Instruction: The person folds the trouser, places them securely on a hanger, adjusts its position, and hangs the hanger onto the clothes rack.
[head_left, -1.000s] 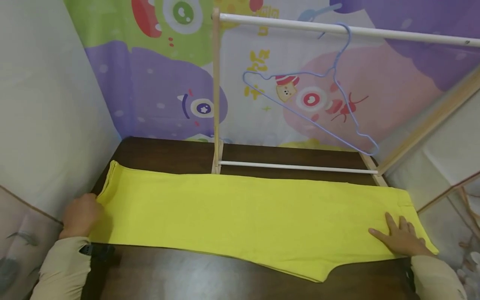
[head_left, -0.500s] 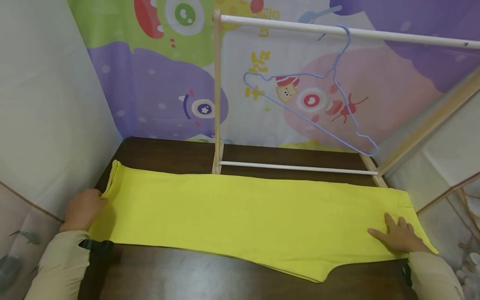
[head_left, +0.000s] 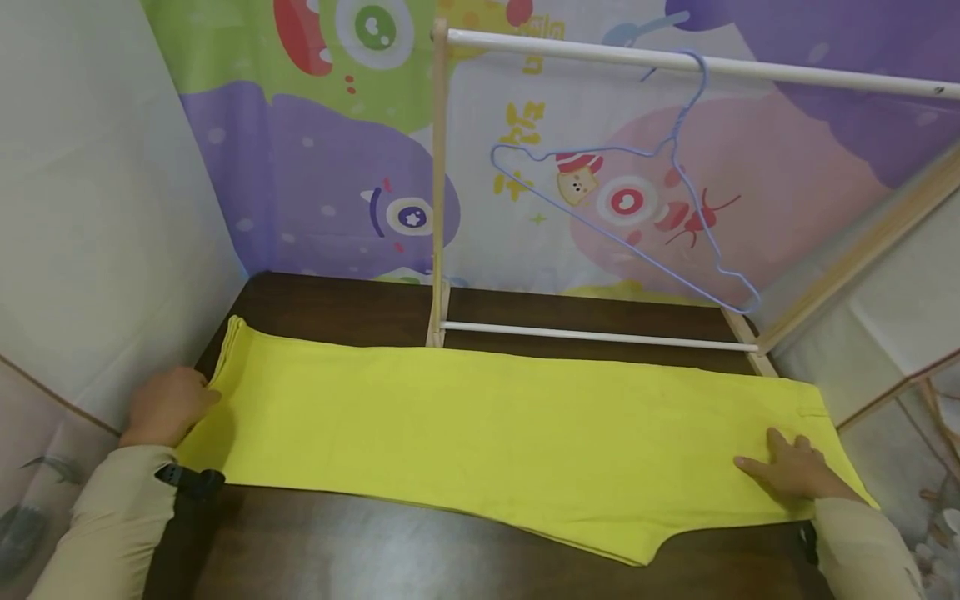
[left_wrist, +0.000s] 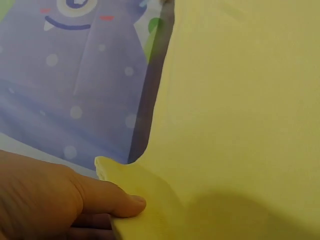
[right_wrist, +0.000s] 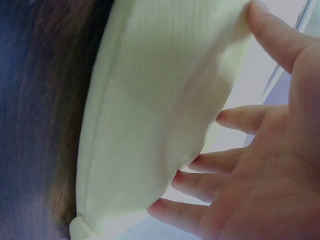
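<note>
Trousers (head_left: 487, 425) lie flat on table (head_left: 375, 542) | left hand (head_left: 168, 407) pinches leg end (head_left: 234, 367), I judge to hold it straight | right hand (head_left: 795, 468), spread wide, rests on waist end (head_left: 813, 400), likely anchoring it

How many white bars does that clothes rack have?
I can see 2. The top bar runs off the picture's right edge, with a blue hanger hooked over it; the low bar is just beyond the yellow trousers.

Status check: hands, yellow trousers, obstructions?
Left hand pinching leg end. Right hand, spread, touching waist end. Yellow trousers lying flat. Hanger behind, not touching them.
</note>
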